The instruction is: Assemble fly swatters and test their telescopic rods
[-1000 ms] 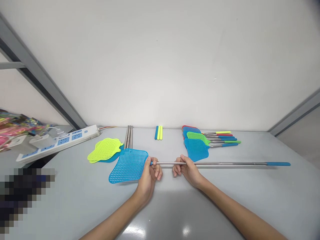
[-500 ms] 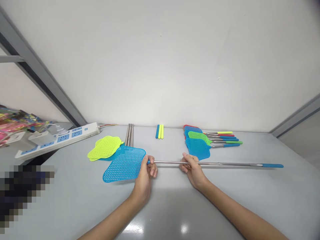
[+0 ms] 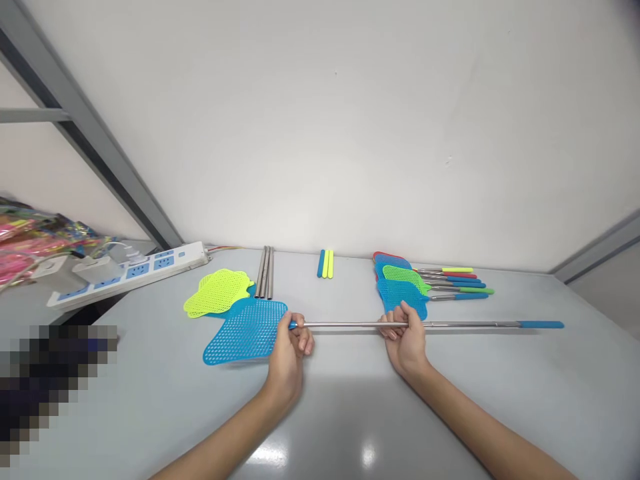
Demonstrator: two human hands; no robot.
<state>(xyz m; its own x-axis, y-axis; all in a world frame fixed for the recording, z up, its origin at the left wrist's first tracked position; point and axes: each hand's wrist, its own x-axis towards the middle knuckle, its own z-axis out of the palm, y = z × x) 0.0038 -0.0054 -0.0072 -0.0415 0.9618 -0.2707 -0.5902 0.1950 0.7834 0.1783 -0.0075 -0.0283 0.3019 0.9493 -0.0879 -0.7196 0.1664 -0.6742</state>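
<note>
i have the left hand [image 3: 291, 343] pinching the blue swatter [image 3: 247, 333] at its neck [image 3: 293, 325] and the right hand [image 3: 407, 341] curled round its long rod [image 3: 345, 325], over the table [image 3: 330, 427]. this one looks joined, like the stacked swatters [image 3: 403, 293]; loose heads [image 3: 217, 293], tubes [image 3: 265, 273] and grips [image 3: 325, 265] seem left.

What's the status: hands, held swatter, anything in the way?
Left hand pinching blue swatter at neck; right hand closed around its extended rod. Other swatters just beyond right hand.

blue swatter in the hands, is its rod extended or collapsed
Extended: the metal rod stretches far longer between mesh head and blue grip than those on the piled swatters.
</note>
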